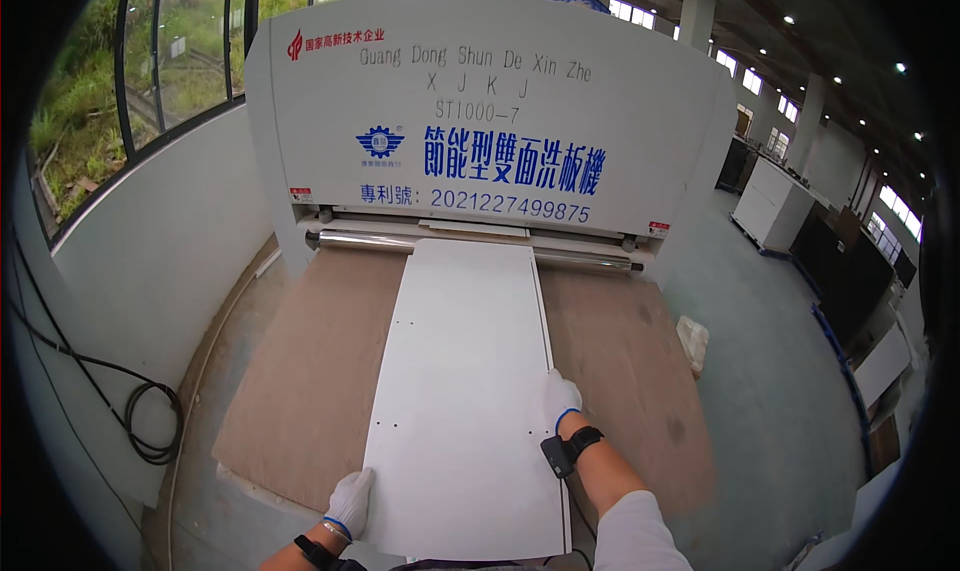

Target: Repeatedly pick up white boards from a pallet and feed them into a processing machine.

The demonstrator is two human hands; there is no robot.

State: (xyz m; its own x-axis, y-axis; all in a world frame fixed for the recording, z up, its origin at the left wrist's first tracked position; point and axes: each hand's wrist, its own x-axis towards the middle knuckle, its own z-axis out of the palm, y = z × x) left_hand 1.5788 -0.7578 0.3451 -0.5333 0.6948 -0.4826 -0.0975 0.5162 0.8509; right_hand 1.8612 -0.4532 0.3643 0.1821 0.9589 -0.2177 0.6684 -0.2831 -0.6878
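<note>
A long white panel [462, 371] with small dark holes lies lengthwise in front of me, its far end at the metal roller [365, 241] of a large white machine [490, 111]. My left hand [350, 503], in a white knit glove, is closed on the panel's left edge near its close end. Farther along, my right hand [562, 396], gloved the same way, grips the right edge. The fingers of both hands are partly hidden at the panel's sides. Dark devices are strapped to both wrists. Beneath the panel is a brown board surface [630, 371].
A windowed wall [170, 241] runs along the left, with black cable [150, 421] coiled against it. A pale block-like object [692, 343] sticks out beside the brown surface. Grey floor [740, 411] stretches to the right, toward stacked panels and a white cabinet [772, 206].
</note>
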